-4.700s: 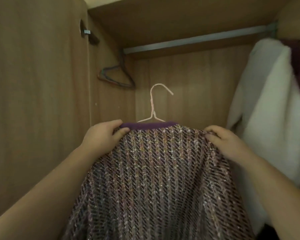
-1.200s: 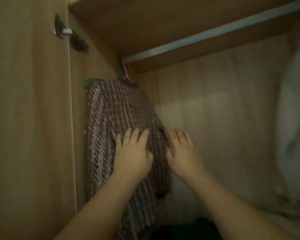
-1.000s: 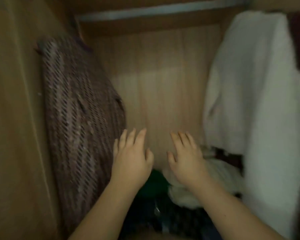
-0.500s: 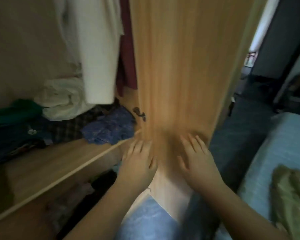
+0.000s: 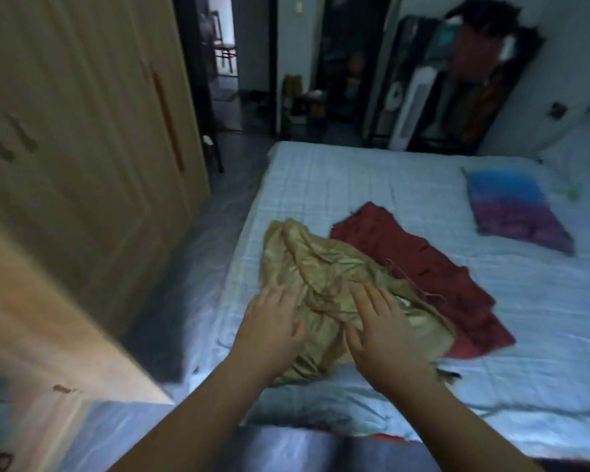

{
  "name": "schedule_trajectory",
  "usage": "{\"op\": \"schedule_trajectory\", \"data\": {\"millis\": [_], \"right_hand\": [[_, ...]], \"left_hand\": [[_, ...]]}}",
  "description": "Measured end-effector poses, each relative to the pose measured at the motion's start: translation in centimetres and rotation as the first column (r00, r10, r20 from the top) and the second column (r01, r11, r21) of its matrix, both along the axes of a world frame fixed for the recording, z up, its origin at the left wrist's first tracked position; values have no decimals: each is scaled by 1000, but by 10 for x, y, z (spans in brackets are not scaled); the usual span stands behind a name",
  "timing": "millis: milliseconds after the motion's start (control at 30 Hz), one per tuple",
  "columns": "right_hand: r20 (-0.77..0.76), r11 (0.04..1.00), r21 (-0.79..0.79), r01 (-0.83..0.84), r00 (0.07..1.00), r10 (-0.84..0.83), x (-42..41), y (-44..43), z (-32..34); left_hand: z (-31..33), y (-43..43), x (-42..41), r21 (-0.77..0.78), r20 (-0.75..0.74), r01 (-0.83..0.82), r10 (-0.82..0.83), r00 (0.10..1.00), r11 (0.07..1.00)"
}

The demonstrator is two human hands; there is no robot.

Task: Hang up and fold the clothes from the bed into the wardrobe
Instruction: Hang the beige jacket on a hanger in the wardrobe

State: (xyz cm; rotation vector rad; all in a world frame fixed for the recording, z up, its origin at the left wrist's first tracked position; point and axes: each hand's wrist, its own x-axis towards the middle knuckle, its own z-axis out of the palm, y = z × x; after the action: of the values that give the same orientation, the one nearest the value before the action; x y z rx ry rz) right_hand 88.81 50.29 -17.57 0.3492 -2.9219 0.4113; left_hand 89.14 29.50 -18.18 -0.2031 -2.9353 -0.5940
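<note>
A crumpled tan garment lies on the pale blue bed near its left edge. A dark red garment is spread flat beside it on the right, partly under it. My left hand and my right hand are stretched out side by side over the near end of the tan garment, fingers straight and spread, holding nothing. Whether they touch the cloth I cannot tell. The wooden wardrobe stands on the left, with its open door's edge close to me.
A blue and purple folded cloth lies at the bed's far right. A dark floor strip runs between wardrobe and bed. Beyond the bed are an open doorway, a white fan tower and a dark rack of clothes.
I have turned right, away from the wardrobe where the knitted garment now hangs, to face the bed. Both empty hands have come out over the tan garment.
</note>
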Motion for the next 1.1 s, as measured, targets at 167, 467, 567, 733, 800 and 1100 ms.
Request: {"op": "schedule_trajectory", "data": {"millis": [167,467,567,733,800,1100], "right_hand": [[20,991,-48,122,992,-122,-8,77,-20],[150,980,-41,197,970,-189,-74,121,-74],[209,968,-6,250,947,-243,-102,133,-84],[247,929,0,371,900,-359,-144,153,-102],[301,898,7,441,855,-422,-158,166,-118],[545,829,2,559,695,-470,-191,234,-164]], "left_hand": [[-18,81,-40,20,83,123,-124,989,992],[-57,124,-127,-1,230,217,-210,950,976],[-67,135,-169,10,246,273,-267,932,962],[-97,157,-239,-12,343,369,-343,874,929],[-107,170,-262,-4,377,397,-366,851,918],[-131,243,-296,91,473,442,-430,769,892]]}}
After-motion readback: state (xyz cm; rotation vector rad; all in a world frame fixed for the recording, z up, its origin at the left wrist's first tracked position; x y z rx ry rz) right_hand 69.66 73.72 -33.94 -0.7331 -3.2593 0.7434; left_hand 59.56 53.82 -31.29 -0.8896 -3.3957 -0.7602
